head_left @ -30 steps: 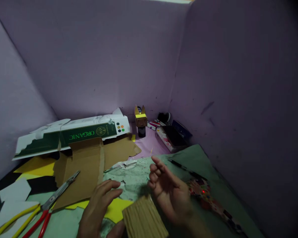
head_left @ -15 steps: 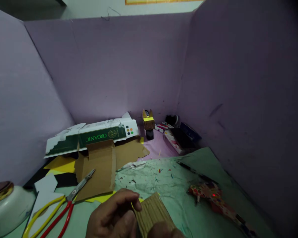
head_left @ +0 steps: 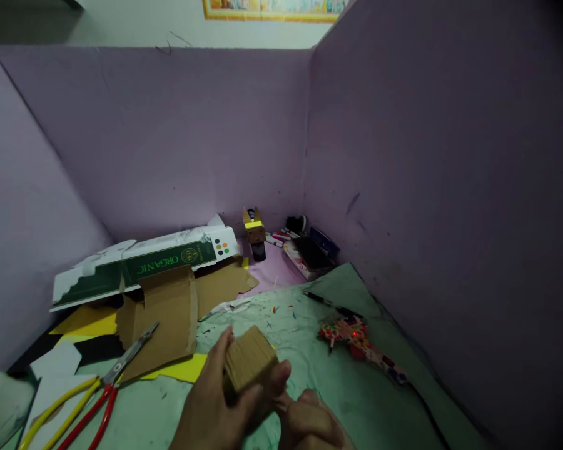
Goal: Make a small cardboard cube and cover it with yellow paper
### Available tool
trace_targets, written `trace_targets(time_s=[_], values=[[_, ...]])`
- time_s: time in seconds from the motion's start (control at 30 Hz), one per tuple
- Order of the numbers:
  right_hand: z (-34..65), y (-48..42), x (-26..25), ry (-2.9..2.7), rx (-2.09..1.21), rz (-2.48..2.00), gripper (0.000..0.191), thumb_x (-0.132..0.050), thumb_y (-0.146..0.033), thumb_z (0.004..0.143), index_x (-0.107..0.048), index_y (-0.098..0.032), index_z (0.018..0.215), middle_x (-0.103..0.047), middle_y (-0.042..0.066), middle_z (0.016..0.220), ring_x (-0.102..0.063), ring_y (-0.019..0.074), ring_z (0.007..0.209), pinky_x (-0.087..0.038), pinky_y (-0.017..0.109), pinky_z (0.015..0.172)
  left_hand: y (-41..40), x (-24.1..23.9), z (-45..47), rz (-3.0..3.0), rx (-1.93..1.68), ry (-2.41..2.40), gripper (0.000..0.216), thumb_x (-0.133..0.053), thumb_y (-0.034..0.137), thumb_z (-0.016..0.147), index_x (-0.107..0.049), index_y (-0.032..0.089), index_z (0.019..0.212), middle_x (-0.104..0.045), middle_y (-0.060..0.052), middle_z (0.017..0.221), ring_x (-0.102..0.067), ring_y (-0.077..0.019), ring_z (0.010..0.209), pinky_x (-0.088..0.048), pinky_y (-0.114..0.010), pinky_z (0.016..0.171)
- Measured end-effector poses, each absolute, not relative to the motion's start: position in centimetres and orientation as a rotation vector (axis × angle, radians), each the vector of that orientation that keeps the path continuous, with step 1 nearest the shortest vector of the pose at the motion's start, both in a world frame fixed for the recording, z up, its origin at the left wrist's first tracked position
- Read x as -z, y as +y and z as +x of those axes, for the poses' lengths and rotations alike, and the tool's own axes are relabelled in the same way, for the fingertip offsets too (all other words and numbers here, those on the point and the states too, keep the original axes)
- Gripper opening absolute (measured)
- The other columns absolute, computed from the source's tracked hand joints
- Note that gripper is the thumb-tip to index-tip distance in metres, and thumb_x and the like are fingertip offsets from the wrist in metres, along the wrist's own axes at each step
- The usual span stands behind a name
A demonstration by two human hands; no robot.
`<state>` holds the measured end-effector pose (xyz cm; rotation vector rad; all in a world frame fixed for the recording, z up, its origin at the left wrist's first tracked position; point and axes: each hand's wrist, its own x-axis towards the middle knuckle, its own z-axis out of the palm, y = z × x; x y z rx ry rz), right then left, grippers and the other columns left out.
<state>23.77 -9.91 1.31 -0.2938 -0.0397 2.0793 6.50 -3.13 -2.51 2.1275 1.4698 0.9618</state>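
Observation:
My left hand (head_left: pixel 216 400) grips a small box-shaped piece of corrugated cardboard (head_left: pixel 252 357) from its left side, fingers behind and thumb in front. My right hand (head_left: pixel 309 419) is curled at the lower right of the cardboard box, and one of its fingertips presses against the box's right side. The box's ridged top face points up toward me; its underside is hidden by the hands. Left of the hands lie scissors (head_left: pixel 122 369) with one yellow and one red handle, blades over a flattened brown cardboard piece (head_left: pixel 169 312).
On the right is a patterned glue gun (head_left: pixel 351 334) with a red light and a cord; a black pen (head_left: pixel 333 305) lies behind it. A cardboard figure (head_left: pixel 254 232) stands near the back wall. A green and white carton (head_left: pixel 150 262) lies back left, a white bowl (head_left: pixel 2 400) front left.
The view has swung right. The ridged cardboard has turned in my hands and now shows as a box, with my left hand wrapped further around it and my right hand at its right side.

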Motion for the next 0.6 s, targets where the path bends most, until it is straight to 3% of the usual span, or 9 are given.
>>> trace_targets(time_s=[0.1, 0.13, 0.23, 0.33, 0.4, 0.5, 0.6], values=[[23.2, -9.6, -0.9, 0.017, -2.094, -0.247, 0.045, -0.029, -0.016, 0.086, -0.068, -0.013, 0.108, -0.048, -0.018, 0.032, -0.040, -0.0103, 0.026, -0.003, -0.004, 0.037, -1.1, 0.4, 5.3, 1.998, -1.047, 1.564, 0.072, -0.057, 0.051, 0.081, -0.038, 0.015, 0.140, -0.053, -0.020, 0.134, -0.047, -0.0389, 0.128, -0.042, -0.057, 0.100], [23.0, -9.5, -0.5, 0.024, -2.104, -0.246, 0.043, -0.031, -0.015, 0.086, -0.067, -0.013, 0.110, -0.047, -0.019, 0.032, -0.039, -0.0105, 0.026, -0.002, -0.004, 0.037, -0.9, -0.3, 5.1, 1.934, -1.134, 1.575, 0.071, -0.059, 0.052, 0.080, -0.042, 0.016, 0.138, -0.055, -0.019, 0.131, -0.052, -0.0374, 0.122, -0.045, -0.055, 0.097], [22.2, -9.1, 1.6, 0.014, -2.101, -0.287, 0.044, -0.032, -0.014, 0.084, -0.065, -0.015, 0.113, -0.044, -0.021, 0.034, -0.035, -0.0121, 0.025, 0.001, -0.005, 0.041, -1.6, -1.7, 5.1, 1.629, -1.223, 1.357, 0.052, -0.064, 0.049, 0.078, -0.060, 0.018, 0.120, -0.068, -0.011, 0.105, -0.067, -0.0214, 0.078, -0.056, -0.034, 0.070], [21.4, -9.0, 4.3, 0.042, -2.024, -0.327, 0.053, -0.022, -0.013, 0.083, -0.066, -0.022, 0.111, -0.041, -0.022, 0.036, -0.031, -0.0144, 0.023, 0.003, -0.004, 0.046, -3.0, -2.1, 5.8, 1.195, -1.054, 1.077, 0.036, -0.069, 0.045, 0.076, -0.071, 0.017, 0.099, -0.071, -0.007, 0.087, -0.051, -0.0069, 0.046, -0.043, -0.019, 0.043], [21.1, -9.0, 5.7, 0.106, -2.020, -0.296, 0.053, -0.023, -0.011, 0.082, -0.066, -0.022, 0.110, -0.041, -0.023, 0.037, -0.031, -0.0149, 0.023, 0.005, -0.005, 0.047, -3.2, -2.0, 6.0, 1.021, -0.999, 0.980, 0.033, -0.075, 0.042, 0.071, -0.074, 0.017, 0.092, -0.072, -0.007, 0.082, -0.048, -0.0039, 0.042, -0.038, -0.015, 0.039], [21.1, -8.7, 6.6, 0.141, -2.137, -0.212, 0.048, -0.030, -0.009, 0.083, -0.065, -0.023, 0.113, -0.044, -0.023, 0.038, -0.033, -0.0158, 0.025, 0.006, -0.005, 0.047, -2.6, -1.5, 5.6, 0.951, -0.906, 0.854, 0.031, -0.079, 0.039, 0.068, -0.077, 0.017, 0.090, -0.074, -0.010, 0.082, -0.053, -0.0057, 0.043, -0.041, -0.015, 0.039], [21.2, -8.6, 6.7, 0.108, -2.160, -0.208, 0.052, -0.025, -0.008, 0.083, -0.065, -0.024, 0.113, -0.046, -0.023, 0.040, -0.033, -0.0169, 0.026, 0.003, -0.005, 0.049, -1.9, -1.0, 5.0, 0.955, -0.816, 0.754, 0.029, -0.078, 0.039, 0.070, -0.078, 0.018, 0.090, -0.074, -0.010, 0.082, -0.056, -0.0068, 0.044, -0.043, -0.015, 0.038]])
